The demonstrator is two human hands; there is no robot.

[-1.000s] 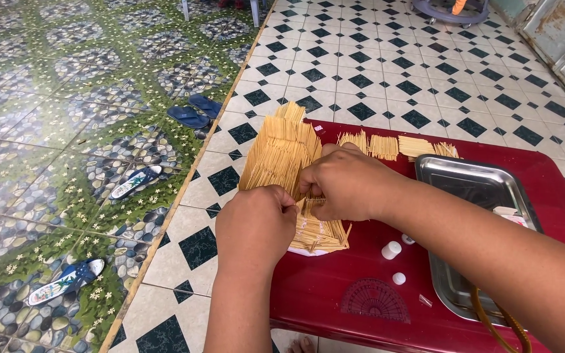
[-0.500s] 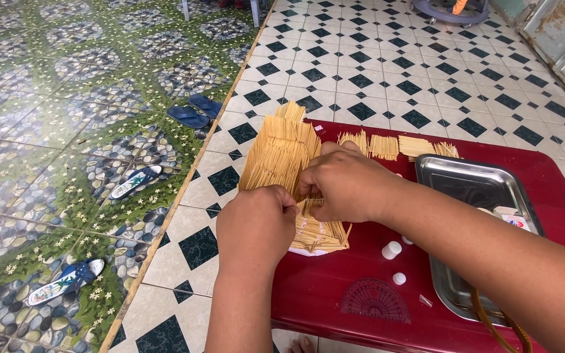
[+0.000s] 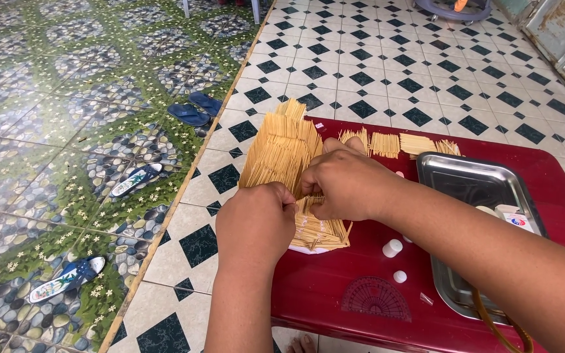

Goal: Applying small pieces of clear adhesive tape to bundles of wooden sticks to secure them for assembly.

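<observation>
A small house-like model of thin pale wooden sticks (image 3: 281, 149) stands at the left edge of a low red table (image 3: 544, 176). My left hand (image 3: 255, 222) pinches its lower near side with the fingers closed. My right hand (image 3: 344, 183) rests curled over the model's right side, its fingertips tucked against the sticks. A lower layer of sticks on a white base (image 3: 318, 234) shows beneath both hands. Whether either hand holds a loose stick is hidden.
Loose bundles of sticks (image 3: 400, 144) lie behind my right hand. A steel tray (image 3: 472, 183) sits to the right with small items in it. Two white caps (image 3: 392, 248) and a protractor (image 3: 375, 299) lie on the table. Sandals (image 3: 194, 110) rest on the tiled floor at left.
Both hands stay on the stick model; only slight finger shifts show. The model has not moved.
</observation>
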